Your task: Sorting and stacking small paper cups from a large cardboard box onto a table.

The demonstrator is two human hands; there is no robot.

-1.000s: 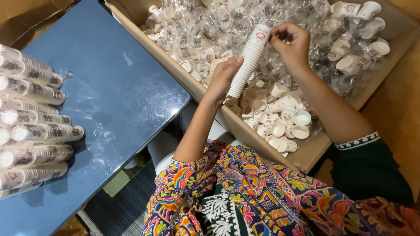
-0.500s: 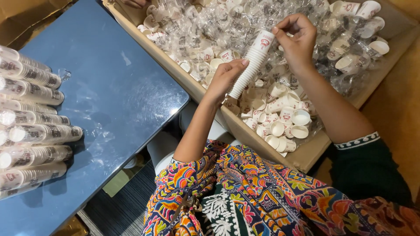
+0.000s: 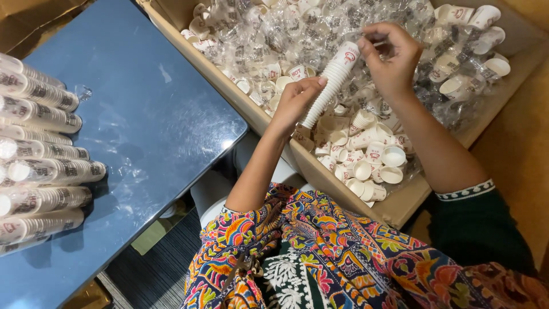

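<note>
Head view: we see the stack of small white cups [image 3: 330, 86] slanting lower-left to upper-right over the cardboard box [image 3: 343, 189], left hand [image 3: 294, 103] closed round its lower end, right hand [image 3: 389, 57] fingers pinched at its top cup.

Left hand [image 3: 294, 103] grips bottom of slanted cup stack [image 3: 330, 83], right hand [image 3: 389, 57] pinches its top, over cardboard box [image 3: 400, 206] of loose cups [image 3: 366, 166]. Wrapped cup sleeves [image 3: 40, 160] lie on blue table [image 3: 160, 126].

Bright multicoloured patterned garment [image 3: 320, 252]; dark green sleeve [image 3: 480, 229] with white-trimmed cuff
</note>
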